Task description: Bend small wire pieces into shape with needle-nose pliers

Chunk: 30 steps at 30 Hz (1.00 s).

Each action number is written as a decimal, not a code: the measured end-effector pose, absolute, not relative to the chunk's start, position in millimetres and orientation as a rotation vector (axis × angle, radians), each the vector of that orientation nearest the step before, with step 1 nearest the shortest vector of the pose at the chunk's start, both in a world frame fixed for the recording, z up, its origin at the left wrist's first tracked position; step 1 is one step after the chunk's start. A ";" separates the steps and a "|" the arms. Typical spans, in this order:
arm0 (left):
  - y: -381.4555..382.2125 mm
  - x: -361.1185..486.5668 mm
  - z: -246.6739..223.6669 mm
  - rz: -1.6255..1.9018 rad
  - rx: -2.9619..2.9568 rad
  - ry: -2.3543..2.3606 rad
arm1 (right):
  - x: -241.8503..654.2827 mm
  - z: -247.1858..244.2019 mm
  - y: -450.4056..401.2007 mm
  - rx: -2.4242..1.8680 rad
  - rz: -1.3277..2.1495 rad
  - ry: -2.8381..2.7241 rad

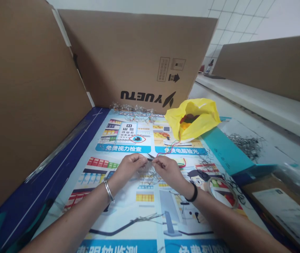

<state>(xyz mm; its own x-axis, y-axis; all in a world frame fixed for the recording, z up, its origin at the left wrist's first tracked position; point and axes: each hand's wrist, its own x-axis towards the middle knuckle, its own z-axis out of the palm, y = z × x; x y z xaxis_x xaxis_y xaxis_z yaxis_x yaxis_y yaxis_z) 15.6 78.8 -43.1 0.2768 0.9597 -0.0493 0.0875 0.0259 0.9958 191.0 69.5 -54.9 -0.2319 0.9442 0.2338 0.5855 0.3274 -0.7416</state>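
Over the middle of the printed poster sheet, my left hand and my right hand meet almost fingertip to fingertip, both pinched closed. A small dark pointed piece shows between the fingertips, seemingly in the right hand's grip. What the left fingers pinch is too small to make out. Fine tangled wire shows just below the hands. Red and green cords trail from a yellow bag toward my right hand; a bent end lies beside it.
Cardboard panels stand at the back and left. A wire heap lies along the back, with another at right. A bundle of wires lies in front. A tape roll sits by my right forearm; a teal box stands beyond.
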 end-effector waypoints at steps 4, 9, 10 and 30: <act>78.5 15.1 -41.5 0.940 1.392 1.078 | 190.3 -51.9 68.5 -1.336 0.550 -2.003; 80.5 18.0 -45.7 0.962 1.411 1.166 | 189.7 -53.8 69.5 -1.334 0.467 -2.070; 80.8 19.2 -46.3 0.973 1.402 1.176 | 189.7 -54.5 69.8 -1.328 0.455 -2.079; 87.0 25.9 -48.4 0.937 1.611 1.061 | 188.0 -57.4 69.0 -1.336 0.391 -2.119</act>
